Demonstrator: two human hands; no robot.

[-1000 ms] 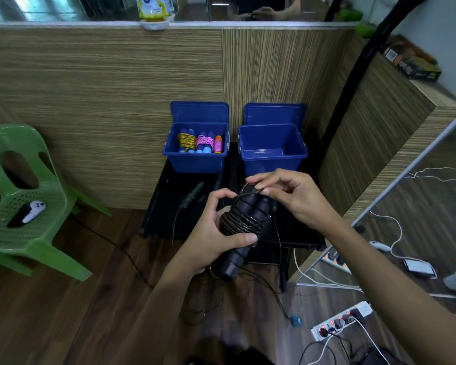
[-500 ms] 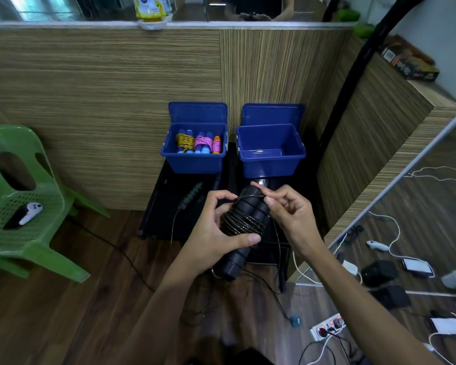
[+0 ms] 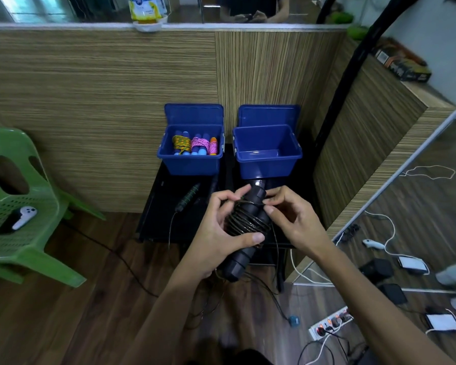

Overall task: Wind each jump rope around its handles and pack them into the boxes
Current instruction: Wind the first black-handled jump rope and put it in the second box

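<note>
Gripping black handles (image 3: pixel 244 233) (dark cord coiled tight around them), left hand (image 3: pixel 219 233) holds; right hand (image 3: pixel 292 219) pinches cord.

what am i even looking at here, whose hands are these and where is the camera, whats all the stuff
There is no machine here: these are a person's own two bare hands, filmed by one wide-angle camera worn on their head, looking forward and down.

The left hand grips a pair of black handles with dark cord already coiled around them. The right hand pinches the cord near the top of the coil.

Ahead, on a low black table, stand two blue boxes. The left box holds wound ropes in yellow, pink and orange; the right box shows nothing inside. Another rope handle lies on the table. A green chair stands at left.
</note>
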